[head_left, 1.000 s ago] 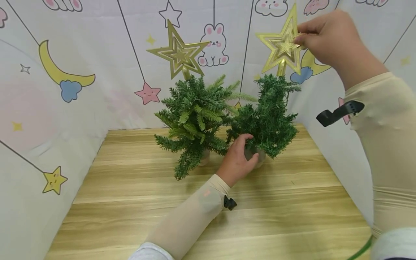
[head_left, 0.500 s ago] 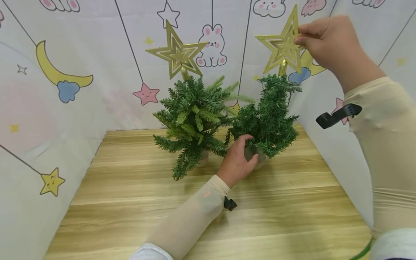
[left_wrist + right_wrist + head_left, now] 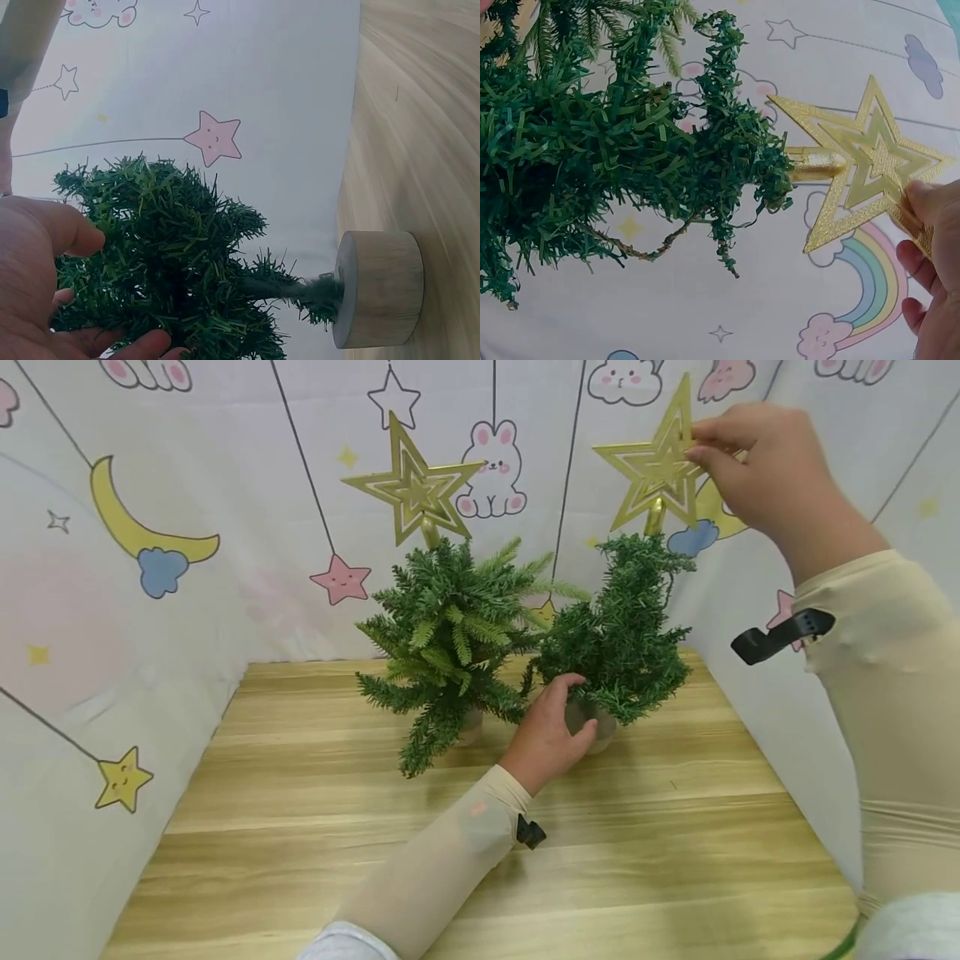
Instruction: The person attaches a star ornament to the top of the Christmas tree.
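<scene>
My right hand (image 3: 768, 464) pinches one point of a gold star tree topper (image 3: 648, 464) between thumb and fingers. The star's tubular socket (image 3: 815, 163) meets the tip of the right-hand small artificial Christmas tree (image 3: 637, 618). Low on that tree, my left hand (image 3: 546, 735) curves round the branches, and the left wrist view has the greenery between thumb and fingers. The tree stands upright on a round wooden base (image 3: 384, 289). To its left stands a second small Christmas tree (image 3: 450, 610), with a gold star (image 3: 412, 489) leaning slightly on its top.
Both trees stand near the back of a wood-grain table (image 3: 637, 860), their branches close together. Behind them hangs a white cloth (image 3: 277, 485) printed with stars, moons and bunnies, which continues along both sides. A green strip (image 3: 843, 943) shows at the front right edge.
The right hand and the star it pinches have dipped slightly, and the star has tilted a little. The left hand keeps its place on the right-hand tree.
</scene>
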Demonstrator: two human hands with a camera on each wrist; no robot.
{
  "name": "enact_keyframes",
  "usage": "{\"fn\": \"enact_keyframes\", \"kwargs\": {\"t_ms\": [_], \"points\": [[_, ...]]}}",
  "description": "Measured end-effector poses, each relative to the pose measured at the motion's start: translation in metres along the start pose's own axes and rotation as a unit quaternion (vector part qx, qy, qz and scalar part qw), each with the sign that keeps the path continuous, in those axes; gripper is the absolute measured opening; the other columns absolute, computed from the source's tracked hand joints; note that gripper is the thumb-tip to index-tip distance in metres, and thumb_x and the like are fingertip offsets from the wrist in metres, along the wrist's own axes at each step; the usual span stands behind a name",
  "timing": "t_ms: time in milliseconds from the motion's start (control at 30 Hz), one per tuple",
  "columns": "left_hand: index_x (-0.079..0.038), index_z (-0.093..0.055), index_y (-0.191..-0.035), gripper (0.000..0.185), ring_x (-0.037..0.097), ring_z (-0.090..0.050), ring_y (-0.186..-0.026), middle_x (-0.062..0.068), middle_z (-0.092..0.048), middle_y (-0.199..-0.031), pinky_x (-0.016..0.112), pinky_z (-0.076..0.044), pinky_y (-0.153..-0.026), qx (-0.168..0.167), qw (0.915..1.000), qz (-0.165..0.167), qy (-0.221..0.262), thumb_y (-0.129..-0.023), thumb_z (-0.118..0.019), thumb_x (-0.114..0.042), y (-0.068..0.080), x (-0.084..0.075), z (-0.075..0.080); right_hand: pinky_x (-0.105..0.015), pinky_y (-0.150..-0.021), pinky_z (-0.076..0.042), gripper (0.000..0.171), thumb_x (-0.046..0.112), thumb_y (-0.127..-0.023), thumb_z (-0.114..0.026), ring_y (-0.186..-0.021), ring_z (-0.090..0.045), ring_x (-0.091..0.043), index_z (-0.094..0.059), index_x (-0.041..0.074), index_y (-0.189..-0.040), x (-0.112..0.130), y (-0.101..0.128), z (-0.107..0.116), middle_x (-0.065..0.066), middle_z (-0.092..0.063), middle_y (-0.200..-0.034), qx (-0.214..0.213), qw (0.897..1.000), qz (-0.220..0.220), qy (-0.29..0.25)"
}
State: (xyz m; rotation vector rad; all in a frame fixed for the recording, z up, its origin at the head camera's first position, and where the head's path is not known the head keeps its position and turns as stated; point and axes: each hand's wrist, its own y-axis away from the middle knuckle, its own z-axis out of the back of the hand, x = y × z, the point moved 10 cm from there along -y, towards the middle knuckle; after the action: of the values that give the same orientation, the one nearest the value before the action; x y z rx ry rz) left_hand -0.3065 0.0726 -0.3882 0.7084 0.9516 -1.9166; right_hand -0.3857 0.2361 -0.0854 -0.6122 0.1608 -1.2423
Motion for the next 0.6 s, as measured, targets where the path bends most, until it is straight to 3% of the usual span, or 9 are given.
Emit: {"fn": "enact_keyframes", "kwargs": {"t_ms": [100, 200, 467, 600], "points": [[-0.022, -0.033, -0.149, 0.064, 0.022, -0.049, -0.129, -0.001, -0.044, -0.145, 0.041, -0.048, -0.098, 0.004, 1.0000, 0.000, 0.004, -0.094, -0.065, -0.030, 0.000, 0.000, 0.000, -0.039, -0.096, -0.043, 0.042, 0.037, -0.104, -0.043, -0.126, -0.046, -0.028, -0.056, 0.020, -0.141, -0.003, 0.002, 0.002, -0.008, -0.056, -0.138, -0.003, 1.000, 0.002, -0.006], [-0.026, -0.030, -0.151, 0.067, 0.019, -0.046, -0.131, -0.003, -0.041, -0.148, 0.040, -0.047, -0.101, 0.005, 1.0000, -0.007, -0.002, -0.094, -0.066, -0.031, 0.000, -0.002, 0.001, -0.050, -0.111, -0.033, 0.042, 0.038, -0.104, -0.043, -0.135, -0.040, -0.027, -0.054, 0.024, -0.142, -0.005, 0.003, 0.003, -0.005, -0.049, -0.146, 0.000, 1.000, 0.001, -0.016], [-0.028, -0.022, -0.155, 0.078, 0.017, -0.036, -0.139, -0.004, -0.031, -0.155, 0.043, -0.042, -0.107, 0.009, 0.9994, -0.032, -0.004, -0.092, -0.069, -0.031, 0.004, -0.014, 0.009, -0.047, -0.118, -0.022, 0.044, 0.037, -0.103, -0.047, -0.143, -0.030, -0.024, -0.051, 0.023, -0.144, -0.004, 0.004, 0.003, -0.003, -0.042, -0.152, 0.007, 1.000, -0.007, -0.026], [-0.033, -0.020, -0.155, 0.079, 0.014, -0.034, -0.140, -0.007, -0.026, -0.157, 0.044, -0.042, -0.107, 0.013, 0.9991, -0.040, -0.002, -0.093, -0.067, -0.035, 0.021, -0.023, 0.021, -0.041, -0.118, -0.020, 0.048, 0.035, -0.100, -0.053, -0.144, -0.026, -0.020, -0.047, 0.026, -0.147, -0.002, 0.013, 0.009, 0.000, -0.038, -0.153, -0.022, 0.999, -0.008, -0.049]]}}
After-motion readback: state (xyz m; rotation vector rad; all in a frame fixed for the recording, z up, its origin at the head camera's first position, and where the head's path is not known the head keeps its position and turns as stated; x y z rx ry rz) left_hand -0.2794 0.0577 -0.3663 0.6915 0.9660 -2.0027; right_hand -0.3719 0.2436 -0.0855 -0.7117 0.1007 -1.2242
